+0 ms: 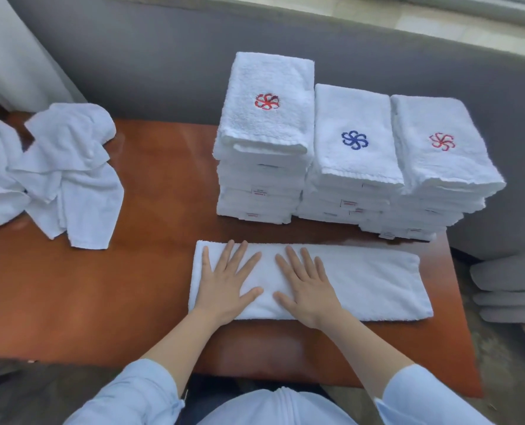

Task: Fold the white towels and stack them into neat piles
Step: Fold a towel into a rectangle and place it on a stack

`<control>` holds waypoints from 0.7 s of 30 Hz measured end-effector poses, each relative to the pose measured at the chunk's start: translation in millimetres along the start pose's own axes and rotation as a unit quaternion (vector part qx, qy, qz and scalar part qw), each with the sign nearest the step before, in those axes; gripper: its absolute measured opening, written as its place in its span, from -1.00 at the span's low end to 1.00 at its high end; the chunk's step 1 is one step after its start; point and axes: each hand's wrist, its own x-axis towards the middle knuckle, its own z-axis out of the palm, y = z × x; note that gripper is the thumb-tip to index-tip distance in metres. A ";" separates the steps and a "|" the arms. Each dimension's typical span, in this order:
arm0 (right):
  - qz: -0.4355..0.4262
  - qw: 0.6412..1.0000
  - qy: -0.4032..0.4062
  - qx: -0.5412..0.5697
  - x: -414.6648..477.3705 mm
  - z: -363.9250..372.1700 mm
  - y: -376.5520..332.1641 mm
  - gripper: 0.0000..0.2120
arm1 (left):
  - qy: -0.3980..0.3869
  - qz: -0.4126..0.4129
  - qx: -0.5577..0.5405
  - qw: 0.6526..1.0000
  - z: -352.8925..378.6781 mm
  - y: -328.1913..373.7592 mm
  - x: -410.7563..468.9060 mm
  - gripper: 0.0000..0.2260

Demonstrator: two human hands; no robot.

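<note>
A white towel lies folded into a long strip near the front of the wooden table. My left hand and my right hand press flat on its left half, fingers straight and spread. Behind it stand three piles of folded white towels: a tall left pile with a red emblem on top, a middle pile with a blue emblem, and a right pile with a red emblem. A heap of unfolded white towels sits at the table's left end.
A grey upholstered wall runs behind the table. Grey cushions are stacked on the floor to the right. The table's right edge falls just past the right pile.
</note>
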 end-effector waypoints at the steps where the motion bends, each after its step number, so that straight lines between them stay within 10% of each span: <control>1: 0.002 1.000 0.000 -0.005 0.8 0.2 0.1 -0.27 | -0.002 -0.006 0.002 1.000 1.3 -0.6 0.2 -0.35; 21: 0.039 0.999 -0.023 0.015 33.4 26.8 -151.3 -0.30 | -0.027 0.049 0.012 0.998 10.3 -143.5 -52.8 -0.34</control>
